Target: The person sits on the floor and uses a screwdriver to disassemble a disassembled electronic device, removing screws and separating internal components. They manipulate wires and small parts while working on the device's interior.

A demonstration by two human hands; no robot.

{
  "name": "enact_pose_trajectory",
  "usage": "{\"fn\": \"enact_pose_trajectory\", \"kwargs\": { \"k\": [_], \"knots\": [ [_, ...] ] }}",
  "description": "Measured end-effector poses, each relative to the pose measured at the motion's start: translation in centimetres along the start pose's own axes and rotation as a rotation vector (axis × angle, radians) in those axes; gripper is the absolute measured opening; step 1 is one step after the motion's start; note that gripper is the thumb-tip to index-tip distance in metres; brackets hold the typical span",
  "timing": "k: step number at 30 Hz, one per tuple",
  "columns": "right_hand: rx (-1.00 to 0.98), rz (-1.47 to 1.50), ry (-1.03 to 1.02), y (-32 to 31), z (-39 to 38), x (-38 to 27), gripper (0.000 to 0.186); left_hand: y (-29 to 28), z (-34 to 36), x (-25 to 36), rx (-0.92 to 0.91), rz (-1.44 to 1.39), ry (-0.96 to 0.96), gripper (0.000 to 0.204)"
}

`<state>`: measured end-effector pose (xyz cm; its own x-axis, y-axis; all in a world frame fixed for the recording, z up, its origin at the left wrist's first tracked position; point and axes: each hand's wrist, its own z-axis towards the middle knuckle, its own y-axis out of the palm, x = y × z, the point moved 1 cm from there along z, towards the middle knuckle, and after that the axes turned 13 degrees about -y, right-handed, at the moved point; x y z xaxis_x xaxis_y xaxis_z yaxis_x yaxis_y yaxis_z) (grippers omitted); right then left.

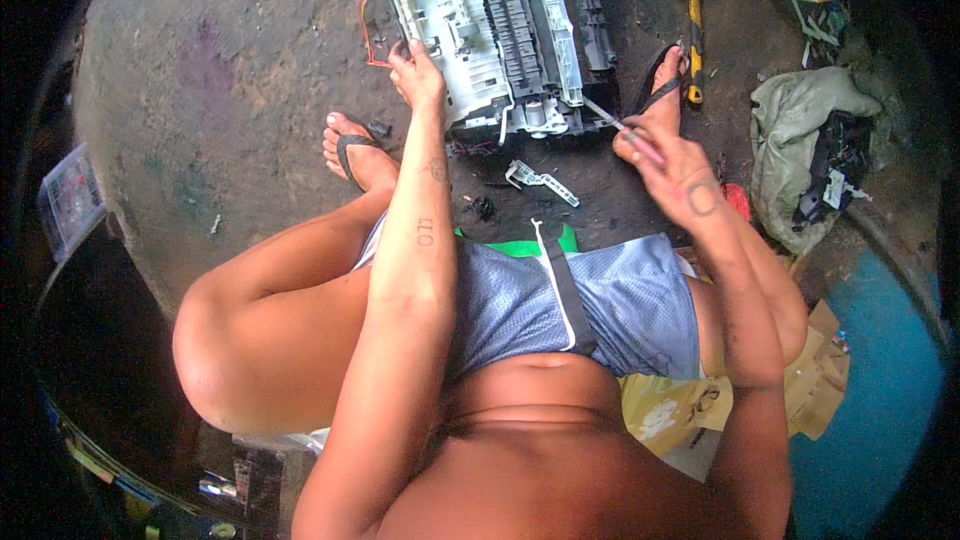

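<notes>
A partly stripped printer chassis [452,70], white and black with ribbed rollers and exposed wires, lies on the floor in front of me. My left hand [420,78] grips its left edge, fingers curled at the side. In my right hand [668,165] is a screwdriver [604,116] with a pinkish handle. Its shaft points up and left, and the tip is at the chassis's near right corner, by a long pale strip [560,30]. Whether the tip sits in a screw is too small to tell. Thin red wires [366,35] hang beside my left hand.
A yellow-and-black hammer [695,50] lies right of the chassis. Nearer me are a loose white plastic part [542,183] and a small dark piece [482,207]. At right, a pale sack [785,130] lies beside black scraps [835,165]. My sandalled feet flank the chassis. A clear container [72,202] stands far left.
</notes>
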<state>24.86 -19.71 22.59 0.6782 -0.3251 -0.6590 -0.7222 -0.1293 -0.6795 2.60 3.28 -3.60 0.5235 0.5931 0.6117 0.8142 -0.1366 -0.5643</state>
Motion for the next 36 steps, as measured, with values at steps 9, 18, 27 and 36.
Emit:
{"fn": "enact_pose_trajectory", "kwargs": {
  "k": [9,18,27,36],
  "knots": [
    [-0.132,-0.347,0.129,7.8,3.1,-0.3,0.025,-0.9,1.7,-2.6,-0.209,-0.214,-0.006,0.066],
    [-0.117,-0.357,0.100,8.0,4.0,-0.3,0.025,-1.6,0.6,-2.0,-0.189,-0.226,-0.022,0.066],
    [-0.055,-0.278,0.118,8.3,4.0,0.5,0.029,-2.0,-0.1,-1.3,-0.151,-0.187,-0.022,0.065],
    [-0.105,0.799,0.953,6.4,5.8,3.6,0.023,-2.3,-0.3,-1.2,-0.142,-0.150,-0.040,0.064]
  ]
}}
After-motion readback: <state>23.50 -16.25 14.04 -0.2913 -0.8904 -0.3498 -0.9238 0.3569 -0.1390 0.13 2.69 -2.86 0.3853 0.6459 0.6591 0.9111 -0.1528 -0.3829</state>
